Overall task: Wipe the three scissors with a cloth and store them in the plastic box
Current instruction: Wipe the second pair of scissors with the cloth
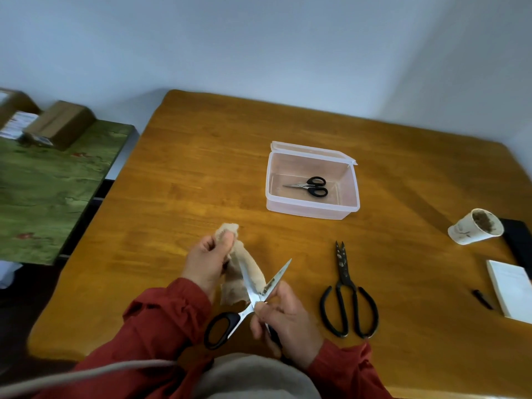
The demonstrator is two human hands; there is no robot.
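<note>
the left hand point(205, 262) holds a gripped cloth point(253, 273) to the open scissors point(248, 286), whose handle the right hand point(288, 316) grips, near the bench point(201, 168) edge. small scissors point(309, 186) lie in the plastic box point(313, 210), black shears point(348, 298) outside.

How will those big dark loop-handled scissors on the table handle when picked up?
The dark metal scissors with wide loop handles probably feel heavy and rigid. Spotted blades look gritty, not slippery. Lifted by one loop, they may swing open.
</note>
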